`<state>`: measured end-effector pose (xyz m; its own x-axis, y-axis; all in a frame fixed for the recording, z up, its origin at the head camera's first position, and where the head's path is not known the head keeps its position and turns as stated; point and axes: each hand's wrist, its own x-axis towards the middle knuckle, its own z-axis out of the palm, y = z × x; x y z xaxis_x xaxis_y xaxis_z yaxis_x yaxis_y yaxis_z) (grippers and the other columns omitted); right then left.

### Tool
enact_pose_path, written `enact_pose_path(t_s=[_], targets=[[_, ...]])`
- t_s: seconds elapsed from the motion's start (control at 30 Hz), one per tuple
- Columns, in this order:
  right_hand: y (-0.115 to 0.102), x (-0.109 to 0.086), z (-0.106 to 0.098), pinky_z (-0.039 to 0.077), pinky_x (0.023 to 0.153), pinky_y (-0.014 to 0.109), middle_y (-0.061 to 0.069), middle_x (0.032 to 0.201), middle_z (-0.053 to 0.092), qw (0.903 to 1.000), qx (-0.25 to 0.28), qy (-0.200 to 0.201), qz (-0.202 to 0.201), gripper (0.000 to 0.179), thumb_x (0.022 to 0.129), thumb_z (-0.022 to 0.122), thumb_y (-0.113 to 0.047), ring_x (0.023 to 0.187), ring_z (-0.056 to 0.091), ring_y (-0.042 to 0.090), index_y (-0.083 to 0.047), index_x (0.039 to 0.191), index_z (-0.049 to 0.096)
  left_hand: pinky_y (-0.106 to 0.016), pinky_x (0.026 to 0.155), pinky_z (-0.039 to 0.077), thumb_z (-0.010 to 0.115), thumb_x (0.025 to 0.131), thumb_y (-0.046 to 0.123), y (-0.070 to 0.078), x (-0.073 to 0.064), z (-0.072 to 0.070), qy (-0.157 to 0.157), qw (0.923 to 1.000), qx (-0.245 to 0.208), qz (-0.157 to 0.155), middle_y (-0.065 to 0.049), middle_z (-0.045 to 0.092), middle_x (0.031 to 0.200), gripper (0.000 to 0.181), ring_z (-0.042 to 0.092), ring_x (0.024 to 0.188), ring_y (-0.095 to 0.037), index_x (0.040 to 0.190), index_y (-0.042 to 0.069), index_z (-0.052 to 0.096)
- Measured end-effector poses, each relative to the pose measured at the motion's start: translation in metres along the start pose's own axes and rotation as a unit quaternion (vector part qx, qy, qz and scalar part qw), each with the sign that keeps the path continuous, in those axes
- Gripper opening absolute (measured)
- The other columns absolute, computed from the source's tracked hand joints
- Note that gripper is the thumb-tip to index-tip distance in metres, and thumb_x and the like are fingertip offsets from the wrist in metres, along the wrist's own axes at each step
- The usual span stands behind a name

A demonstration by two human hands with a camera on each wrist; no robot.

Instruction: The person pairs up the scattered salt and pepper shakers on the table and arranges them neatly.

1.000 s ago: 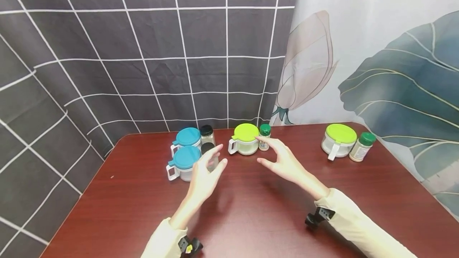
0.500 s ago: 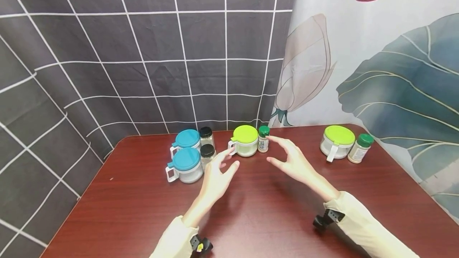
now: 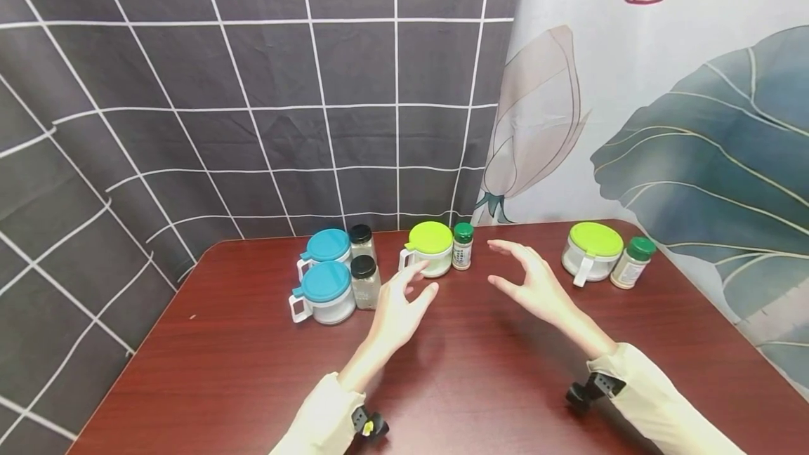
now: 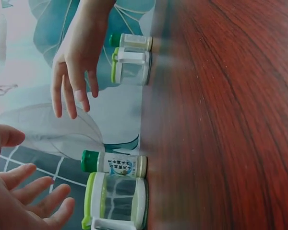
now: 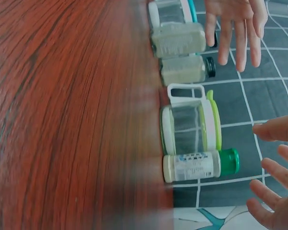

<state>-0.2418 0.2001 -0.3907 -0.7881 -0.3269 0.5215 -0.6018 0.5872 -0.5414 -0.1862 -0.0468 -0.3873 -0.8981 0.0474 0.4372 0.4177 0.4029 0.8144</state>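
Note:
My left hand [image 3: 399,307] hovers over the table with relaxed fingers and holds nothing. Its fingertips overlap the handle side of the middle lime-lidded seasoning jar [image 3: 431,250] in the head view. My right hand [image 3: 534,285], fingers spread and nothing in them, is above the table to the right of a green-capped spice bottle [image 3: 463,247]. That bottle stands upright against the lime-lidded jar. In the right wrist view the bottle's label [image 5: 194,166] and the jar's white handle [image 5: 186,92] show plainly.
On the left stand two blue-lidded jars [image 3: 326,282] with white handles, beside two black-capped shakers [image 3: 364,282]. A second lime-lidded jar [image 3: 592,253] and another green-capped bottle [image 3: 633,263] stand at the right back. A tiled-pattern curtain [image 3: 354,132] hangs behind the table [image 3: 240,371].
Both hands have moved to the right, the left one away from the black-capped shakers, the right one away from the middle green-capped bottle. The jars and bottles stay in place.

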Motion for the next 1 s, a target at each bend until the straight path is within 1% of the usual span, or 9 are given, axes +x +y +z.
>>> enact_pose_path(t_s=[0.2, 0.4, 0.53, 0.6, 0.63, 0.77, 0.83, 0.9, 1.0], targets=[[0.007, -0.003, -0.006, 0.038, 0.096, 0.049, 0.011, 0.126, 0.063, 0.9998, 0.000, 0.015, 0.009, 0.061, 0.077, 0.078, -0.009, 0.115, 0.054, 0.029, -0.011, 0.133, 0.053, -0.047, 0.091, 0.052, 0.065, 0.088, 0.016, 0.003, 0.003, 0.005, -0.015, 0.9997, 0.019, -0.006, -0.013, 0.067, 0.120, 0.039, 0.063, 0.107, -0.031, 0.125, 0.006, 0.062], [0.014, -0.005, -0.013, 0.040, 0.096, 0.052, 0.014, 0.124, 0.063, 0.9995, -0.002, 0.025, 0.019, 0.059, 0.077, 0.078, -0.008, 0.113, 0.056, 0.031, -0.009, 0.130, 0.054, -0.045, 0.089, 0.052, 0.065, 0.088, 0.017, 0.003, 0.005, 0.010, -0.016, 0.9993, 0.033, 0.004, -0.013, 0.066, 0.121, 0.039, 0.064, 0.108, -0.031, 0.125, 0.008, 0.062], [0.018, -0.006, -0.017, 0.039, 0.096, 0.052, 0.016, 0.122, 0.063, 0.9993, 0.001, 0.028, 0.024, 0.058, 0.077, 0.078, -0.006, 0.112, 0.056, 0.032, -0.007, 0.130, 0.054, -0.044, 0.089, 0.052, 0.065, 0.088, 0.017, 0.002, 0.007, 0.015, -0.017, 0.9993, 0.032, 0.008, -0.012, 0.067, 0.121, 0.038, 0.064, 0.108, -0.030, 0.124, 0.007, 0.062], [0.021, -0.006, -0.019, 0.039, 0.095, 0.048, 0.016, 0.122, 0.063, 0.9992, -0.002, 0.032, 0.025, 0.058, 0.077, 0.078, -0.006, 0.112, 0.056, 0.031, -0.007, 0.130, 0.054, -0.044, 0.089, 0.052, 0.065, 0.087, 0.016, 0.002, 0.009, 0.017, -0.019, 0.9994, 0.028, 0.007, -0.010, 0.067, 0.121, 0.037, 0.064, 0.108, -0.030, 0.123, 0.007, 0.063], [0.022, -0.007, -0.020, 0.040, 0.095, 0.045, 0.017, 0.121, 0.064, 0.9991, -0.005, 0.035, 0.024, 0.058, 0.076, 0.078, -0.006, 0.111, 0.056, 0.030, -0.007, 0.130, 0.054, -0.045, 0.090, 0.052, 0.065, 0.087, 0.016, 0.002, 0.009, 0.019, -0.020, 0.9995, 0.025, 0.007, -0.010, 0.067, 0.121, 0.037, 0.064, 0.109, -0.030, 0.123, 0.007, 0.063], [0.026, -0.007, -0.024, 0.039, 0.094, 0.029, 0.016, 0.120, 0.064, 0.9988, -0.006, 0.044, 0.023, 0.058, 0.076, 0.078, -0.006, 0.110, 0.057, 0.028, -0.006, 0.129, 0.055, -0.046, 0.092, 0.051, 0.065, 0.087, 0.016, 0.001, 0.011, 0.025, -0.025, 0.9996, 0.014, 0.001, -0.010, 0.067, 0.121, 0.036, 0.063, 0.110, -0.030, 0.122, 0.007, 0.064], [0.028, -0.008, -0.026, 0.039, 0.093, 0.019, 0.016, 0.120, 0.065, 0.9986, 0.000, 0.045, 0.026, 0.058, 0.077, 0.078, -0.006, 0.110, 0.057, 0.029, -0.006, 0.130, 0.054, -0.046, 0.092, 0.051, 0.065, 0.088, 0.016, 0.001, 0.013, 0.028, -0.028, 0.9996, 0.010, -0.001, -0.011, 0.067, 0.120, 0.036, 0.063, 0.109, -0.030, 0.122, 0.007, 0.064], [0.029, -0.008, -0.028, 0.039, 0.093, 0.016, 0.016, 0.120, 0.064, 0.9984, 0.008, 0.046, 0.032, 0.057, 0.078, 0.077, -0.007, 0.110, 0.056, 0.030, -0.006, 0.130, 0.054, -0.046, 0.092, 0.051, 0.065, 0.088, 0.015, 0.001, 0.014, 0.031, -0.030, 0.9995, 0.006, -0.002, -0.012, 0.067, 0.119, 0.035, 0.063, 0.109, -0.031, 0.122, 0.007, 0.064], [0.031, -0.008, -0.032, 0.040, 0.091, 0.012, 0.015, 0.121, 0.064, 0.9979, 0.016, 0.049, 0.038, 0.057, 0.079, 0.077, -0.009, 0.109, 0.057, 0.027, -0.008, 0.131, 0.054, -0.045, 0.090, 0.052, 0.065, 0.088, 0.017, 0.002, 0.017, 0.037, -0.034, 0.9994, 0.008, -0.003, -0.009, 0.068, 0.118, 0.034, 0.065, 0.107, -0.029, 0.121, 0.008, 0.065]])
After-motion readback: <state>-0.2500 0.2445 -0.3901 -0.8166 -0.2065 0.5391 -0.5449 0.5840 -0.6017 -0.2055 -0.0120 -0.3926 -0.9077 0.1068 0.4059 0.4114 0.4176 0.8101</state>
